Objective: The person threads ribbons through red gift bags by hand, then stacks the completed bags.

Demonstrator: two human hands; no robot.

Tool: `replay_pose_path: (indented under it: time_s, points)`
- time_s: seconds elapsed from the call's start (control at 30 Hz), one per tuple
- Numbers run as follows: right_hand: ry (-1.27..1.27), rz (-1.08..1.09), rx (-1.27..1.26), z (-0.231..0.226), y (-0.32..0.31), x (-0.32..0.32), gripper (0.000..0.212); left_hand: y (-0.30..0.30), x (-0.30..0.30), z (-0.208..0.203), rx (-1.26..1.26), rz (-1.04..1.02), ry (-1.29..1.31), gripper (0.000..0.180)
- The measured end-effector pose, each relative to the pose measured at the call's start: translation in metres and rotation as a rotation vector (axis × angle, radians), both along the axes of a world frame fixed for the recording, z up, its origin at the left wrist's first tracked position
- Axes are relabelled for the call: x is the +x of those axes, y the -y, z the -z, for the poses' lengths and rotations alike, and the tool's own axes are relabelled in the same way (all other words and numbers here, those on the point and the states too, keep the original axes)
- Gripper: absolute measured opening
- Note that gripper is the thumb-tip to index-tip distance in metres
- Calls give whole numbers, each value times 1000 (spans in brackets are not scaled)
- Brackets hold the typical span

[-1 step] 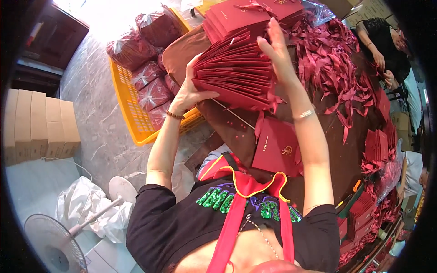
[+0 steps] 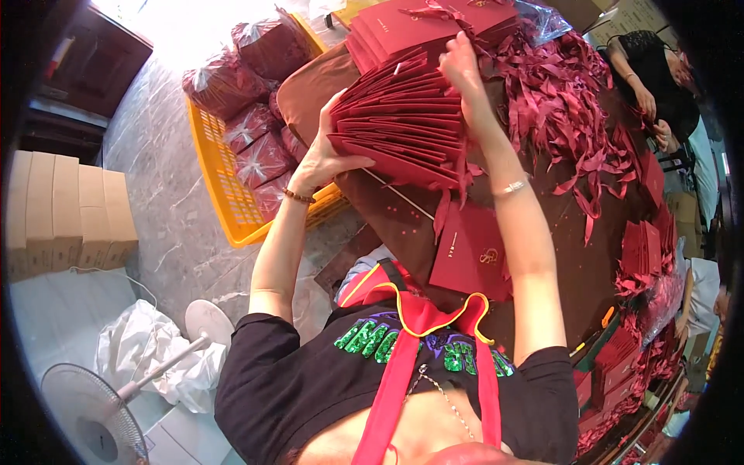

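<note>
My left hand (image 2: 319, 159) holds a thick fanned stack of flat dark red paper gift bags (image 2: 399, 120), with its thumb along the lower left corner and its fingers behind the left edge. At the stack's upper right edge is my right hand (image 2: 463, 70), raised, its fingers loosely bent and nothing seen in them. Whether it touches the bags I cannot tell. Short red ribbon ends hang from the stack's right side. Below it, a flat red bag with a gold emblem (image 2: 469, 252) lies on the brown table (image 2: 387, 225).
Loose red ribbons (image 2: 550, 116) heap up at the right, beyond which another person (image 2: 651, 77) works. More flat red bags (image 2: 395, 31) lie at the far side. A yellow crate (image 2: 213, 170) holds plastic-wrapped red bundles. A fan (image 2: 97, 422) and cardboard boxes (image 2: 70, 209) stand left.
My right hand has drawn slightly left and its spread fingers have bent closer together. My left hand and the stack have hardly moved.
</note>
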State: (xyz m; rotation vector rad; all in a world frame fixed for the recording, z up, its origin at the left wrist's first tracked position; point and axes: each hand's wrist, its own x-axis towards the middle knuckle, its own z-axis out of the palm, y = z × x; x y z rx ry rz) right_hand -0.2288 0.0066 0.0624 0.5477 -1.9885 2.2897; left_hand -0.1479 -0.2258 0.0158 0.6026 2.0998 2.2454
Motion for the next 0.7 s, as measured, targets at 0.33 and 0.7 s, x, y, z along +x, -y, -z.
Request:
replay_pose_path:
  time_s: [0.33, 0.7]
  points:
    - [168, -98, 2, 26, 11, 15, 67, -17, -8, 32, 100, -295, -108, 85]
    - [-65, -334, 488, 4, -23, 66, 122, -9, -4, 29, 244, -208, 91, 81]
